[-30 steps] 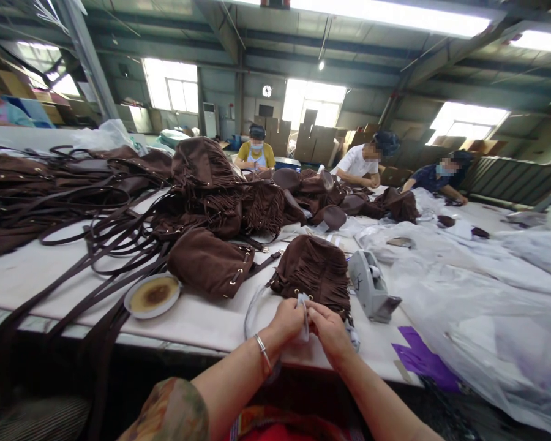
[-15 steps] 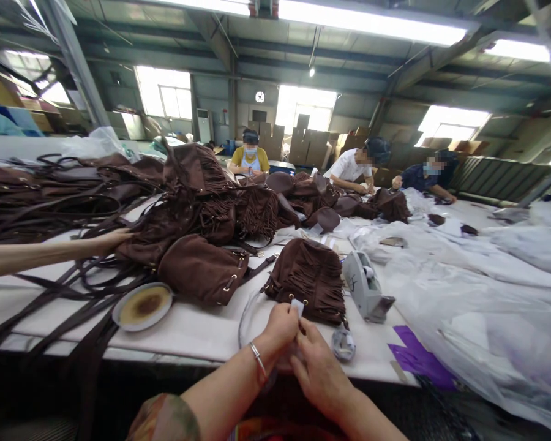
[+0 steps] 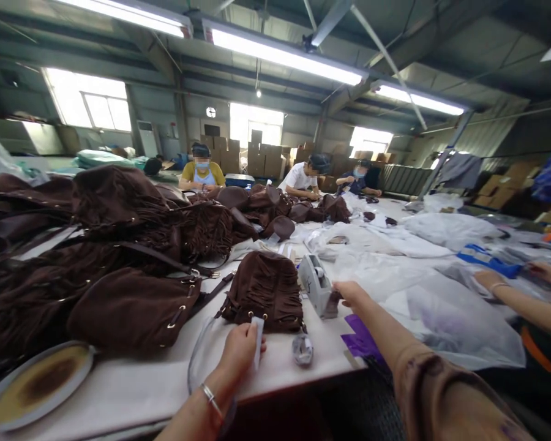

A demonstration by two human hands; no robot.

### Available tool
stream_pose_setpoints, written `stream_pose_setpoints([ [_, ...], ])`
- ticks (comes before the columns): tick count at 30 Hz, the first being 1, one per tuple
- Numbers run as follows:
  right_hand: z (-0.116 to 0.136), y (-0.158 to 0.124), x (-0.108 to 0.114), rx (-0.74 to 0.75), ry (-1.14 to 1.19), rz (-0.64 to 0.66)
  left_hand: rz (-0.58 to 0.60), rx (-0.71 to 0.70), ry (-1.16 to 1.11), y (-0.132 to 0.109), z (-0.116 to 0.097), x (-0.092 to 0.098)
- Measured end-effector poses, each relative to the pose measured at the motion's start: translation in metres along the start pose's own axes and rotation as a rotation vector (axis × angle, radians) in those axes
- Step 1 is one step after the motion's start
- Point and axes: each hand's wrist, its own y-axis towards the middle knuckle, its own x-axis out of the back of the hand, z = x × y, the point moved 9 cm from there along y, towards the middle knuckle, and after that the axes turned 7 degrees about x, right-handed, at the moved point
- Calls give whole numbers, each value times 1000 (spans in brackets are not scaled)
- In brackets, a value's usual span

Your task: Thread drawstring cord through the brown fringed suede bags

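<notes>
Bag (image 3: 266,288) with brown fringe lies near the front edge of the worktop (image 3: 282,372). The left hand (image 3: 239,348) pinches a white strip (image 3: 258,346) by the bag. The right hand (image 3: 353,296) is at the front end of the tape holder (image 3: 313,286); I can't tell if its fingers grip.

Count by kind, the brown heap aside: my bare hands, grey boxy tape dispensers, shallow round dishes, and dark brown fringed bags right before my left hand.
Bare left hand and right hand: 2
Grey boxy tape dispenser: 1
Shallow round dish: 1
Dark brown fringed bag: 1
Total: 5
</notes>
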Motion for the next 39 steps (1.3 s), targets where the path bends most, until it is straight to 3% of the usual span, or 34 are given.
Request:
stream_pose_setpoints([
  [4,-18,-4,-20,-139,131,36,-15,-36,17,1,-1,2],
  [10,-23,-28,5,-56,266,-61,-2,-51,52,2,-2,1],
  [14,-43,-57,-10,-124,310,-16,-10,-44,82,3,-1,2],
  [17,-51,-62,-20,-141,292,-2,-5,-54,112,4,-1,1],
  [20,-54,-56,-14,-118,195,10,-28,-74,143,3,-3,3],
  [24,-41,-62,-12,-49,55,144,-67,-158,252,-5,-13,5],
  [28,27,-109,-73,166,163,635,-111,-193,392,-12,-22,5],
  [30,67,-134,-105,227,235,776,-144,-208,481,-16,-27,6],
  [34,119,-147,-155,221,277,785,-182,-250,585,-25,-36,6],
  [39,122,-137,-196,131,95,812,-169,-261,600,-29,-37,4],
])
